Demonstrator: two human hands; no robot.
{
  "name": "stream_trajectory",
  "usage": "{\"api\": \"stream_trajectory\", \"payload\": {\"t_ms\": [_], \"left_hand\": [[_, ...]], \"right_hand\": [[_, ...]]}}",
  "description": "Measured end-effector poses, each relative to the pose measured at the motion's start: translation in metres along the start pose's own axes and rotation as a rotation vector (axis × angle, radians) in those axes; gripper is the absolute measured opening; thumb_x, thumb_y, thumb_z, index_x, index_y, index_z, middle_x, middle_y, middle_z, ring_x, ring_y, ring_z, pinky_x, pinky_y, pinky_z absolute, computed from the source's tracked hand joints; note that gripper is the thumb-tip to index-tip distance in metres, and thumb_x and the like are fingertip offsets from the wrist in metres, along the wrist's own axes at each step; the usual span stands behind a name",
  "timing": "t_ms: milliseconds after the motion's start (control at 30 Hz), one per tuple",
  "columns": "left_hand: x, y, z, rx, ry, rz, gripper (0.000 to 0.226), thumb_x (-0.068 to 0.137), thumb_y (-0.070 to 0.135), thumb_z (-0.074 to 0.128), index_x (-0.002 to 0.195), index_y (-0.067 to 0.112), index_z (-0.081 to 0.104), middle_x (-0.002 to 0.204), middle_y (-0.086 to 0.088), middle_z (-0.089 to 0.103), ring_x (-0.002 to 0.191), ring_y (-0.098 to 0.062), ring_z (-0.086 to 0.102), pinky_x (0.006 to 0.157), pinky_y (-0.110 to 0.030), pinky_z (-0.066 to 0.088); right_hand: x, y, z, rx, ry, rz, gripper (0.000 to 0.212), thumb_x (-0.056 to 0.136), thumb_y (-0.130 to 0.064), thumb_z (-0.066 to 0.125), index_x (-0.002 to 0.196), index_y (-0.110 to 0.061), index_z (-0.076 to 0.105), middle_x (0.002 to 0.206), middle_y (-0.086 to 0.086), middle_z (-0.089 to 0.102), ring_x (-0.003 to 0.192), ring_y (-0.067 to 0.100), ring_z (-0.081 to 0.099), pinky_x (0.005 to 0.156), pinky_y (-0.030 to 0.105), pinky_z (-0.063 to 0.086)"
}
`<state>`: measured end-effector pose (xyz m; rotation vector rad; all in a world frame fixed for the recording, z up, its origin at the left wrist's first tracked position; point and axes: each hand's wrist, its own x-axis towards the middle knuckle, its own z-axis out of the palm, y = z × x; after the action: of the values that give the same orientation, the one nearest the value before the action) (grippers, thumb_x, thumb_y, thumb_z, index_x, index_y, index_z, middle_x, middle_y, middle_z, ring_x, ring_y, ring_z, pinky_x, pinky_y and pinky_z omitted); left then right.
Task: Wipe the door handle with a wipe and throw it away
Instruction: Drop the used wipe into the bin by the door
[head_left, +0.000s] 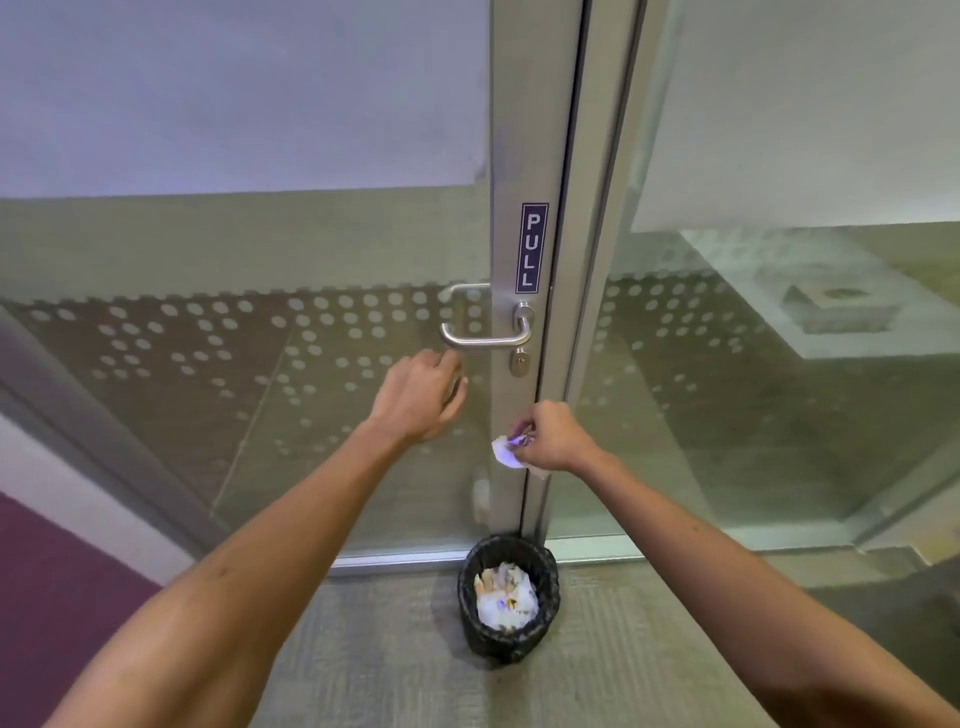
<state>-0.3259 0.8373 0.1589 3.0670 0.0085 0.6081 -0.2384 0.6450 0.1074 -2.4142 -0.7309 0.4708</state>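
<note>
A silver lever door handle (485, 338) sticks out to the left from the metal frame of a glass door, under a dark PULL sticker (534, 248). My left hand (423, 395) hovers just below the lever's free end, fingers loosely apart and holding nothing. My right hand (550, 435) is lower, in front of the door's edge, pinching a crumpled white wipe (505, 451) that hangs from its fingers. Straight below on the floor stands a small black bin (508, 597) lined with a black bag and holding crumpled white wipes.
A keyhole cylinder (520, 362) sits under the handle. A fixed glass panel (779, 364) is to the right of the door frame. A purple wall (62, 597) is at the lower left. Grey carpet (363, 649) covers the floor around the bin.
</note>
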Motion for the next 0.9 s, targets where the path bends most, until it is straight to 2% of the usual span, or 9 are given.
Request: {"api": "stream_trajectory", "payload": {"t_ms": [100,233,333,400,467,567,633,733,900], "left_hand": [[-0.014,0.001,0.018,0.102,-0.032,0.042,0.043,0.090,0.039,0.040,0.105,0.005,0.062,0.095,-0.016,0.066,0.088,-0.035,0.060,0.069,-0.041,0.048],[-0.039,0.001,0.055,0.121,-0.165,0.050,0.055,0.092,0.041,0.041,0.126,0.000,0.056,0.129,-0.020,0.059,0.111,-0.034,0.057,0.088,-0.044,0.051],[-0.057,0.003,0.082,0.101,-0.258,0.025,0.059,0.093,0.042,0.038,0.131,0.000,0.052,0.137,-0.021,0.054,0.118,-0.035,0.055,0.094,-0.046,0.049],[-0.067,0.003,0.100,0.078,-0.315,0.005,0.061,0.093,0.043,0.034,0.133,0.000,0.052,0.138,-0.021,0.054,0.119,-0.035,0.054,0.095,-0.046,0.049],[-0.076,0.002,0.119,0.065,-0.357,-0.010,0.062,0.092,0.043,0.033,0.132,0.000,0.053,0.137,-0.021,0.055,0.119,-0.035,0.055,0.095,-0.046,0.049],[-0.087,-0.003,0.151,0.063,-0.421,0.000,0.065,0.093,0.044,0.029,0.135,0.000,0.051,0.140,-0.021,0.054,0.120,-0.034,0.055,0.097,-0.046,0.048],[-0.090,-0.009,0.170,0.056,-0.435,-0.004,0.066,0.094,0.044,0.027,0.137,0.000,0.050,0.140,-0.021,0.053,0.120,-0.033,0.055,0.097,-0.046,0.048],[-0.091,-0.016,0.194,0.030,-0.432,-0.034,0.062,0.094,0.043,0.029,0.134,0.001,0.053,0.138,-0.020,0.056,0.118,-0.033,0.056,0.096,-0.045,0.049],[-0.100,-0.022,0.241,0.025,-0.434,-0.047,0.058,0.094,0.041,0.035,0.131,0.002,0.057,0.135,-0.019,0.059,0.115,-0.031,0.059,0.091,-0.043,0.051]], "right_hand": [[-0.001,0.015,0.031,-0.103,-0.053,0.068,0.015,0.071,-0.012,0.065,0.072,-0.023,0.076,0.084,0.003,0.077,0.085,0.019,0.070,0.074,0.025,0.054],[0.003,0.041,0.070,-0.170,-0.084,0.135,0.022,0.072,-0.017,0.069,0.059,-0.032,0.058,0.090,0.000,0.075,0.092,0.024,0.069,0.079,0.030,0.056],[0.004,0.053,0.087,-0.271,-0.119,0.140,0.012,0.083,-0.018,0.065,0.088,-0.029,0.067,0.107,0.006,0.071,0.103,0.032,0.065,0.082,0.033,0.051],[0.009,0.068,0.102,-0.344,-0.148,0.134,0.024,0.088,-0.011,0.058,0.106,-0.025,0.065,0.112,0.010,0.068,0.106,0.034,0.063,0.083,0.034,0.050],[0.014,0.085,0.120,-0.335,-0.180,0.151,0.027,0.086,-0.007,0.057,0.106,-0.023,0.064,0.112,0.012,0.067,0.104,0.035,0.064,0.081,0.034,0.049],[0.024,0.115,0.152,-0.261,-0.205,0.211,0.020,0.082,-0.008,0.063,0.093,-0.023,0.071,0.102,0.010,0.071,0.095,0.032,0.068,0.075,0.029,0.050],[0.031,0.135,0.173,-0.241,-0.229,0.248,0.022,0.079,-0.008,0.063,0.091,-0.022,0.074,0.098,0.008,0.074,0.095,0.030,0.069,0.079,0.029,0.053],[0.042,0.163,0.201,-0.216,-0.273,0.313,0.028,0.078,-0.011,0.061,0.099,-0.022,0.076,0.107,0.012,0.071,0.102,0.032,0.066,0.090,0.031,0.052],[0.066,0.193,0.239,-0.206,-0.344,0.287,0.039,0.081,-0.012,0.064,0.120,-0.015,0.068,0.128,0.014,0.064,0.116,0.030,0.059,0.101,0.029,0.045]]}}
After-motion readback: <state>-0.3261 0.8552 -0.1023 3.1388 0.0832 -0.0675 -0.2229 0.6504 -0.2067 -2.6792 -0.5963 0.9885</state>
